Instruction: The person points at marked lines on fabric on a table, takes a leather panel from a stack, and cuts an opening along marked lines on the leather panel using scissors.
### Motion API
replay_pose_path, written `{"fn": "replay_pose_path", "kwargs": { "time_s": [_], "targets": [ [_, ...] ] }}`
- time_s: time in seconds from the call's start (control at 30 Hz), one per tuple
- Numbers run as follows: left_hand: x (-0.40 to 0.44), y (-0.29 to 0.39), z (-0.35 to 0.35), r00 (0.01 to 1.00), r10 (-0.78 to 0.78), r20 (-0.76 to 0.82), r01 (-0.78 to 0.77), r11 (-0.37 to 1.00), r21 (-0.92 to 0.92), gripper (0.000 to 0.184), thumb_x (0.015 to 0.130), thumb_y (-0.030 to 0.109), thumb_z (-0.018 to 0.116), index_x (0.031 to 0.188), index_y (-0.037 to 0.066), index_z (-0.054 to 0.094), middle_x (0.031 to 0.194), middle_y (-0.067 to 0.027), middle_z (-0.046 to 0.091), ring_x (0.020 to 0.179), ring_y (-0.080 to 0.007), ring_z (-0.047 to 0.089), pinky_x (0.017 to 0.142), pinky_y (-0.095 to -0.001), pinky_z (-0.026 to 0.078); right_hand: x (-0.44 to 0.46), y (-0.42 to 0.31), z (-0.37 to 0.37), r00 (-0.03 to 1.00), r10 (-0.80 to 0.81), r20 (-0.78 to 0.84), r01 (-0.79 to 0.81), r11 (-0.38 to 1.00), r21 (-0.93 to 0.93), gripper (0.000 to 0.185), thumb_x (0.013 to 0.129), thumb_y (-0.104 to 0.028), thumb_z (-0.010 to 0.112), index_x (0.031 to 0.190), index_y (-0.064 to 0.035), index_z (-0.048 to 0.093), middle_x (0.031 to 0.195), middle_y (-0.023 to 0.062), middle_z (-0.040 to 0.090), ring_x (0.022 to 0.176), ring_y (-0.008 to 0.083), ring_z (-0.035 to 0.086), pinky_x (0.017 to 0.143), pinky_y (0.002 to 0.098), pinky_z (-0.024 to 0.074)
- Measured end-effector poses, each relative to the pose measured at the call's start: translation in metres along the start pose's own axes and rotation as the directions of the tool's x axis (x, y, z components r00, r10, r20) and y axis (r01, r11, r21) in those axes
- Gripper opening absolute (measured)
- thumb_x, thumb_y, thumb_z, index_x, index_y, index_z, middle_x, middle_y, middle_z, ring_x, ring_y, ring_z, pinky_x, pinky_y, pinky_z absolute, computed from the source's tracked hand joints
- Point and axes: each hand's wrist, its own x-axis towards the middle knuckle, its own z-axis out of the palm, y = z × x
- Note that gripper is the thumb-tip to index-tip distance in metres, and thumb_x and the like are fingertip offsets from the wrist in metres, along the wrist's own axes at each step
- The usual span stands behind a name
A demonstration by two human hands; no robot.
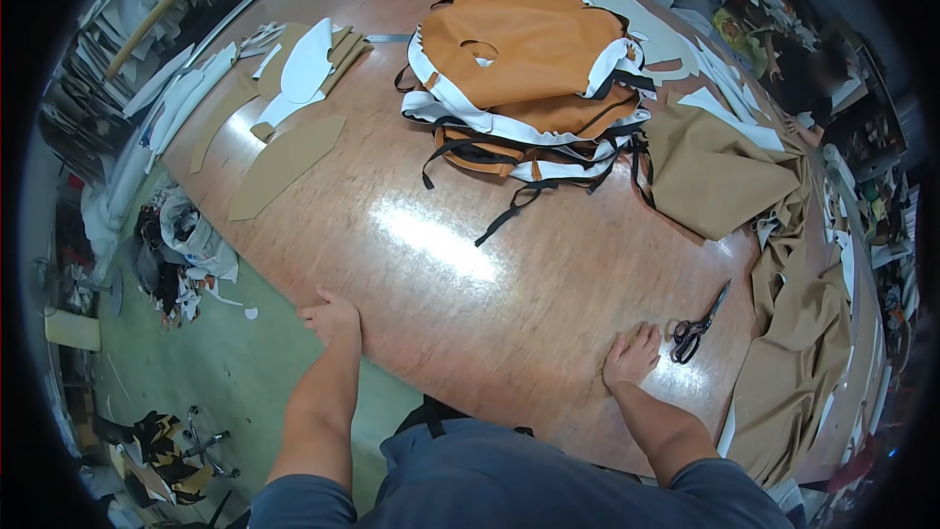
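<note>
My left hand (333,315) rests on the near left edge of the large brown table (431,304), fingers pointing outward over the rim; it holds no loose object. Flat on the tabletop, fingers spread, lies my right hand (634,355). Just right of it is a pair of black-handled scissors (693,331), blades pointing away from me, apart from the hand. Farther back sits a pile of orange leather-like covers (529,34) with white edging and black straps. A tan curved piece (284,168) lies flat at the left.
Tan material (720,171) is bunched at the right and trails down that side. White and tan cut pieces (308,59) lie at the back left. A bag of scraps (196,235) and a wheeled chair base (204,443) stand on the green floor. Another person (798,64) is at the far right.
</note>
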Motion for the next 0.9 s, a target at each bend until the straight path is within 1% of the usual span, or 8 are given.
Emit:
{"fn": "replay_pose_path", "kwargs": {
  "time_s": [0.23, 0.43, 0.6, 0.7, 0.8, 0.9],
  "targets": [
    [-0.001, -0.001, -0.002, 1.000, 0.007, 0.025, -0.007, 1.000, -0.003, 0.090, 0.107, 0.060, 0.039, 0.165, -0.006, 0.016, 0.153, -0.0360, 0.044, 0.135, -0.0514, 0.055, 0.109, -0.0586, 0.049, -0.001, -0.002, -0.004, 1.000, 0.004, 0.018, -0.004, 1.000, 0.016, 0.076, 0.103, -0.051, 0.051, 0.163, -0.0075, 0.035, 0.173, 0.0193, 0.025, 0.162, 0.0394, 0.016, 0.127, 0.0639, 0.0157],
    [-0.004, 0.001, -0.006, 1.000, 0.009, 0.029, -0.009, 1.000, 0.006, 0.090, 0.107, 0.059, 0.039, 0.164, -0.007, 0.017, 0.152, -0.0363, 0.046, 0.134, -0.0512, 0.056, 0.109, -0.0582, 0.049, -0.001, -0.001, -0.004, 0.999, 0.015, 0.029, -0.016, 1.000, 0.009, 0.076, 0.103, -0.052, 0.050, 0.164, -0.0077, 0.035, 0.174, 0.0185, 0.024, 0.163, 0.0391, 0.015, 0.127, 0.0642, 0.0153],
    [0.001, -0.002, 0.001, 1.000, 0.013, 0.003, -0.013, 1.000, 0.003, 0.089, 0.107, 0.059, 0.040, 0.164, -0.007, 0.017, 0.150, -0.0364, 0.047, 0.132, -0.0508, 0.058, 0.108, -0.0572, 0.050, 0.000, -0.003, -0.004, 1.000, 0.014, 0.026, -0.014, 1.000, 0.004, 0.076, 0.103, -0.052, 0.051, 0.164, -0.0081, 0.035, 0.174, 0.0184, 0.024, 0.163, 0.0389, 0.015, 0.127, 0.0640, 0.0155],
    [0.001, -0.001, 0.001, 1.000, 0.013, -0.008, -0.013, 1.000, 0.001, 0.089, 0.107, 0.058, 0.041, 0.164, -0.007, 0.017, 0.148, -0.0363, 0.049, 0.130, -0.0506, 0.059, 0.107, -0.0567, 0.050, -0.001, -0.006, -0.007, 0.999, 0.022, 0.024, -0.022, 0.999, -0.027, 0.074, 0.105, -0.051, 0.050, 0.164, -0.0085, 0.034, 0.173, 0.0179, 0.025, 0.161, 0.0384, 0.019, 0.127, 0.0618, 0.0173],
    [0.003, -0.003, 0.004, 1.000, 0.019, -0.024, -0.019, 1.000, -0.009, 0.090, 0.107, 0.058, 0.043, 0.163, -0.007, 0.018, 0.146, -0.0358, 0.050, 0.128, -0.0502, 0.060, 0.106, -0.0566, 0.051, 0.000, -0.005, -0.005, 0.999, 0.034, 0.034, -0.032, 0.998, -0.049, 0.074, 0.105, -0.051, 0.049, 0.164, -0.0092, 0.034, 0.174, 0.0166, 0.025, 0.162, 0.0375, 0.018, 0.127, 0.0622, 0.0178],
    [0.005, -0.004, 0.007, 0.999, 0.018, -0.029, -0.018, 1.000, -0.013, 0.090, 0.107, 0.058, 0.045, 0.163, -0.006, 0.018, 0.145, -0.0352, 0.051, 0.128, -0.0500, 0.060, 0.106, -0.0566, 0.051, 0.001, -0.004, -0.004, 0.999, 0.038, 0.038, -0.038, 0.999, -0.006, 0.076, 0.103, -0.050, 0.053, 0.164, -0.0088, 0.035, 0.174, 0.0172, 0.023, 0.163, 0.0375, 0.016, 0.127, 0.0639, 0.0171]
  ]
}}
